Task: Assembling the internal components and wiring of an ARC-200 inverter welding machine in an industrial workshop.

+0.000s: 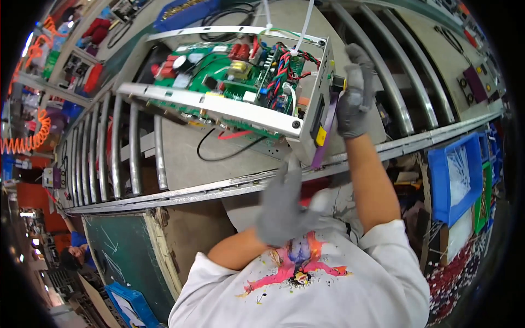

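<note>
An open electronic unit (240, 109) with a metal frame, green circuit boards and bundled coloured wires lies tilted on the work surface in front of me. Its front panel faces right and bears a black knob (338, 83) and a yellow-marked switch (321, 135). My right hand (358, 93), in a grey glove, is closed against that panel beside the knob; part of its grip is hidden. Below the unit's near corner, my gloved left hand (281, 205) is slightly blurred, fingers stretched and thumb apart, holding nothing. Two white cable ties (305, 27) stand up from the wiring.
Metal rollers (134, 147) run left of the unit, and more rollers (391, 71) lie to its right. A similar purple-fronted unit (477, 82) sits at far right. Blue bins (456, 177) hang at right; another blue tray (186, 13) holds small brass-coloured parts. A person (76, 254) is at lower left.
</note>
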Available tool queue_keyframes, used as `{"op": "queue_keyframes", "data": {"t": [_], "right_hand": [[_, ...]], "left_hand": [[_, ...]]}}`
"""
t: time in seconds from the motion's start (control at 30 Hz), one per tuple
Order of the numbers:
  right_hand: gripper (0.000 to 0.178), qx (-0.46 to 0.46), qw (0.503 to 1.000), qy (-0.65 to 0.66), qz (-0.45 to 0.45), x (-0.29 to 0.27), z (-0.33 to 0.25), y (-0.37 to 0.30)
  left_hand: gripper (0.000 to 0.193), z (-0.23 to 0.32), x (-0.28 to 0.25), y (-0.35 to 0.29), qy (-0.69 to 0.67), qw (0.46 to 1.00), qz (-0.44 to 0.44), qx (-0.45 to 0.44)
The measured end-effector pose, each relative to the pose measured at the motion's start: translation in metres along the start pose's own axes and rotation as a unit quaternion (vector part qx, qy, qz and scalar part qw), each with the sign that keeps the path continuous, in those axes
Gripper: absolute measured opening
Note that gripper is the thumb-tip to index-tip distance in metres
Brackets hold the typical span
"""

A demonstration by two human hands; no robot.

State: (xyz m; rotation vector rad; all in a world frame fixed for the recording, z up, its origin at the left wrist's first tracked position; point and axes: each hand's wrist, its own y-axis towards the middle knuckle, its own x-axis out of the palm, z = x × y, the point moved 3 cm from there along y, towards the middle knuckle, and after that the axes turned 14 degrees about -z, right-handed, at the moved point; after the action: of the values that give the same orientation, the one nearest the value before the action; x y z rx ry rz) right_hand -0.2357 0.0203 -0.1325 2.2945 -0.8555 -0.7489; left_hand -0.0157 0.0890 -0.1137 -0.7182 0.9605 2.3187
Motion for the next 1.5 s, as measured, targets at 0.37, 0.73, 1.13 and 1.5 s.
{"op": "queue_keyframes", "data": {"t": [0.37, 0.73, 1.13, 1.5], "right_hand": [[0.078, 0.177, 0.875, 0.446, -0.061, 0.046, -0.068, -0.099], [0.033, -0.096, 0.949, 0.296, 0.045, -0.018, 0.007, -0.109], [0.019, -0.07, 0.916, -0.236, -0.316, 0.002, -0.057, -0.045], [0.021, 0.028, 0.878, -0.339, -0.336, 0.012, -0.023, -0.016]], "left_hand": [[0.039, -0.249, -0.162, 0.046, -0.252, 0.924, 0.251, -0.139], [0.032, -0.203, -0.117, -0.027, -0.111, 0.954, 0.159, -0.228], [0.019, -0.22, -0.067, -0.03, -0.055, 0.957, 0.135, -0.25], [0.026, -0.209, -0.048, -0.026, -0.033, 0.964, 0.129, -0.231]]}}
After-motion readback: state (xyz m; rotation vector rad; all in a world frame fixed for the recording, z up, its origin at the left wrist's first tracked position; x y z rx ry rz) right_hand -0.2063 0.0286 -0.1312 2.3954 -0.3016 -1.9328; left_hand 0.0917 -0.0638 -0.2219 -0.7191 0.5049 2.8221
